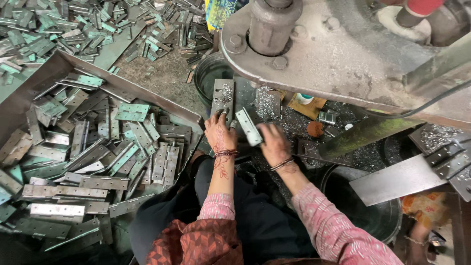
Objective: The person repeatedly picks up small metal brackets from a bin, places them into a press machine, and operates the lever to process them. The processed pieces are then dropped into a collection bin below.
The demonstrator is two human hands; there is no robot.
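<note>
**Hinge at the press**

Hinge [248, 126] is pinched in the right hand [274, 143] beside the plate [223, 98], where the left hand's [219, 131] fingertips press down. Fingers so near the press [314, 44] risk being crushed, and the hinge could slip into the tray [29, 93].

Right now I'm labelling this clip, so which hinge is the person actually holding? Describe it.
Start at the big grey press at the top. Just below its round base, both hands meet; the right hand grips a pale metal hinge. Unlike the hinges heaped in the tray on the left, it is lifted and tilted.
</note>
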